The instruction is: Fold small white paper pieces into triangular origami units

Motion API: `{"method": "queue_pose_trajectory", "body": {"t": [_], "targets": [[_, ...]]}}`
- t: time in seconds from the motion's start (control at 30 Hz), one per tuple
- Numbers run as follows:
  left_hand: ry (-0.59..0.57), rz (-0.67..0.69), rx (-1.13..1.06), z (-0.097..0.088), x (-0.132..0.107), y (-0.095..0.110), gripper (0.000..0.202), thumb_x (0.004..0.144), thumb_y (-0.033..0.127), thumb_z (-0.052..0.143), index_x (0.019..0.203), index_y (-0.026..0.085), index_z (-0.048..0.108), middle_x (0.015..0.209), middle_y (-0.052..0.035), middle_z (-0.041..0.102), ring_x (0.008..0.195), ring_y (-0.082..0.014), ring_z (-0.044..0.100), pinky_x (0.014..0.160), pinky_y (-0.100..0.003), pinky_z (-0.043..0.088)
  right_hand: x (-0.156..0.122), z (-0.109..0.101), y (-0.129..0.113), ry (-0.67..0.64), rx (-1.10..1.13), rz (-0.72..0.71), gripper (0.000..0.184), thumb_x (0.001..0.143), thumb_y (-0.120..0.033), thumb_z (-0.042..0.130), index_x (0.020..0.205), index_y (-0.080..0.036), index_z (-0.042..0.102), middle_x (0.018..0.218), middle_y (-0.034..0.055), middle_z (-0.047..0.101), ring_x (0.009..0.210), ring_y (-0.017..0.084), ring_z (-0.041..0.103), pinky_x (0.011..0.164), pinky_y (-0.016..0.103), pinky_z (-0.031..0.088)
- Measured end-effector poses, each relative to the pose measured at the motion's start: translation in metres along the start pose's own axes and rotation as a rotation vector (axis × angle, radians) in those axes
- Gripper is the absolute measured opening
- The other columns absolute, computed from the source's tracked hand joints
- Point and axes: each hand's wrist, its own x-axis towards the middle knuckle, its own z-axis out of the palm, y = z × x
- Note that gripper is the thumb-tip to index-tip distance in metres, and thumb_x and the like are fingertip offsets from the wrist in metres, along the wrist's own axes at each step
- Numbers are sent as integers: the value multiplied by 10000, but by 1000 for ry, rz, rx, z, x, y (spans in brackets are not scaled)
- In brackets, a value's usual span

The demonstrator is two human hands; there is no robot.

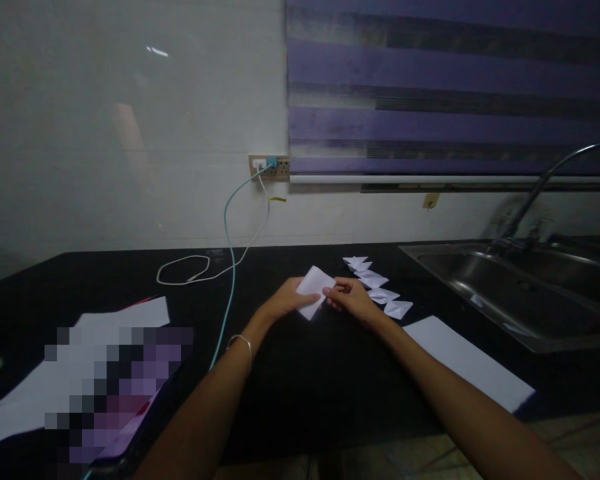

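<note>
My left hand (pixel 286 299) and my right hand (pixel 351 298) both pinch a small folded white paper (pixel 314 285), held just above the black counter (pixel 300 373). The left fingers grip its lower left edge; the right fingertips close on its right edge. Just right of my hands, a row of several folded white paper pieces (pixel 375 283) lies on the counter. A bracelet sits on my left wrist.
A flat white sheet (pixel 467 363) lies at the right, near the steel sink (pixel 515 293) with its faucet. More white sheets (pixel 125 317) lie at the left. A teal cable (pixel 229 267) and a white cable (pixel 190 267) run from the wall socket (pixel 269 167) across the counter.
</note>
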Motion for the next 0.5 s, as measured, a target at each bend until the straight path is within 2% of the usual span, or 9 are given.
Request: {"method": "queue_pose_trajectory", "body": {"t": [0.3, 0.5], "targets": [[-105, -79, 11, -7, -6, 7, 381, 657, 341, 778, 912, 65, 719, 817, -96, 710, 694, -166, 621, 682, -263, 449, 1, -5, 3, 35, 7, 9, 362, 719, -468, 727, 848, -139, 646, 599, 1, 600, 505, 97, 503, 472, 216, 363], [-31, -54, 4, -7, -3, 0, 369, 637, 320, 783, 890, 60, 719, 801, -94, 708, 680, -162, 615, 643, -247, 441, -2, 0, -2, 30, -2, 26, 362, 729, -476, 716, 829, -136, 643, 609, 2, 596, 505, 94, 491, 475, 216, 359]]}}
